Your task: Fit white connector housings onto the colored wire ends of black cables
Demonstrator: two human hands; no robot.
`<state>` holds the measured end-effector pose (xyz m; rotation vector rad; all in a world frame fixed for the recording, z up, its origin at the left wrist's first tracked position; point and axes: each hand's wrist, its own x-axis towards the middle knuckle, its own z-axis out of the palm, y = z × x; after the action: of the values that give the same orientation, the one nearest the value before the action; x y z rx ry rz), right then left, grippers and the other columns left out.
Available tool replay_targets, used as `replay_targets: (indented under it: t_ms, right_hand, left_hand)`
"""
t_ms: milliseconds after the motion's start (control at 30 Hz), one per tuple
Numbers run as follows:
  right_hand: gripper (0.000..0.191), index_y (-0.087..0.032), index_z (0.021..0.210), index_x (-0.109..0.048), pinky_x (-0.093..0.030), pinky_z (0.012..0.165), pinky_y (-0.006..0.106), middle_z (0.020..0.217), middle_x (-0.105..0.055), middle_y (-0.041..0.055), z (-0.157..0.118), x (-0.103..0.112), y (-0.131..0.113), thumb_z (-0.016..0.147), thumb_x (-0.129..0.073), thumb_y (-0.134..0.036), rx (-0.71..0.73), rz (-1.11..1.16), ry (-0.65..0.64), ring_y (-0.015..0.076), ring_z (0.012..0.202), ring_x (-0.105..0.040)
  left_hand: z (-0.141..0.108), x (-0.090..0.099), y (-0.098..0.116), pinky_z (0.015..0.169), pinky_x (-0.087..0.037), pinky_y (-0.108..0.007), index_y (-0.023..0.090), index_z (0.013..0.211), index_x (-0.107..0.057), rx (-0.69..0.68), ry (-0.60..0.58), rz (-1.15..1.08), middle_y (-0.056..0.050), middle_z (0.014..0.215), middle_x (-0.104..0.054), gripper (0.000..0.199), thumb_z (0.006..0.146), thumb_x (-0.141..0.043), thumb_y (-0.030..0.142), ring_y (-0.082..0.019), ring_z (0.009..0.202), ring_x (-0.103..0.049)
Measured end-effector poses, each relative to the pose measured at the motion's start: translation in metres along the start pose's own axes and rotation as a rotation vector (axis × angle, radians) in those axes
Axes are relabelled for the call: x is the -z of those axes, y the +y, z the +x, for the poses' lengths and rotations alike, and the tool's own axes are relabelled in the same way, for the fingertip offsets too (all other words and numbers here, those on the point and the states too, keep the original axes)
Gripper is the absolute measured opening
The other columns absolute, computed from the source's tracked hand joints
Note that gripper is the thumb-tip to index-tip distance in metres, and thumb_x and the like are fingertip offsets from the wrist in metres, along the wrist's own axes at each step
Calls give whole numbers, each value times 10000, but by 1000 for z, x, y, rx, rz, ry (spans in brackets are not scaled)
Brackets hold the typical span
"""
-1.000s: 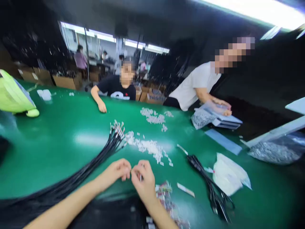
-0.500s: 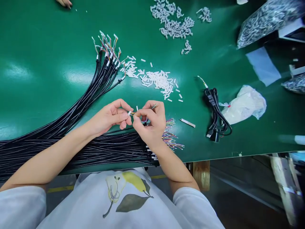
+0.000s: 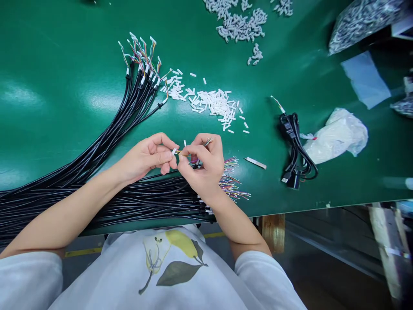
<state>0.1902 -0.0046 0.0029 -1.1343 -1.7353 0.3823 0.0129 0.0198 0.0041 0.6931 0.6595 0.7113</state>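
Note:
Between thumb and forefinger, my left hand (image 3: 150,156) pinches a small white connector housing (image 3: 174,151). Thin coloured wires (image 3: 184,153) run from it into the fingers of my right hand (image 3: 204,163), which are closed on them. A white sleeve-like piece (image 3: 185,143) sticks up beside the right fingertips. Below both hands lies a thick bundle of black cables (image 3: 161,193), whose bare coloured wire ends (image 3: 234,189) fan out to the right of my right wrist. My fingers partly hide the wires between them.
Beyond my hands lie loose white housings (image 3: 214,103) and a cable bundle with white-tipped ends (image 3: 142,82). Grey curled parts (image 3: 241,26) sit at the far side. To the right are a small tool (image 3: 256,163), a coiled black cable (image 3: 292,137) and a white plastic bag (image 3: 338,133).
The view has shifted slightly, and another person's hand at the top left has gone out of sight. Both of my hands keep nearly the same pinch on the housing and wires.

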Motion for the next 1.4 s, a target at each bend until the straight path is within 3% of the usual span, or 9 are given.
replay_targets:
  t_ms: [500,833,1100,1200,1300,1400]
  right_hand:
    - [56,-194,818,-618,-437,548,267,896,-470,36,-6,-4,1,851,-578,-173,-33,-9,-55,138,762,-497]
    - [66,-190,810,-600,-426,514,249,915,-462,37,-8,-6,0,837,-571,-139,-53,25,-67,119,730,-496]
    - [99,-191,818,-596,-484,569,243,924,-473,28,-7,-7,0,836,-595,-93,-1,83,-61,122,798,-546]
    - [50,-203,876,-597,-531,615,239,976,-514,31,-3,-4,5,872,-600,-154,-140,157,-121,129,866,-578]
    - [98,-216,981,-569,-546,575,211,1106,-520,32,2,1,11,914,-603,-280,-397,399,-169,74,755,-609]
    - [172,-216,957,-544,-556,552,196,1114,-501,17,8,6,15,923,-601,-374,-544,601,-178,43,665,-631]
  left_hand:
    - [1,4,0,518,-487,-140,129,911,-601,-24,-77,66,-21,684,-746,323,794,-848,302,-63,518,-627]
    - [1,1,-1,473,-435,-150,133,857,-597,18,-75,39,18,579,-666,364,754,-874,345,-66,484,-575]
    - [1,4,1,479,-431,-167,144,854,-576,14,-81,82,-17,659,-713,380,754,-870,362,-73,500,-579]
    - [1,2,4,512,-448,-171,152,947,-599,-40,-7,109,-1,672,-703,357,775,-845,344,-76,526,-585]
    - [1,1,6,556,-456,-171,155,990,-627,-120,126,170,16,670,-681,292,805,-800,301,-70,550,-565]
    - [1,1,6,568,-447,-178,157,961,-636,-143,176,197,15,668,-668,238,819,-771,291,-72,556,-547]
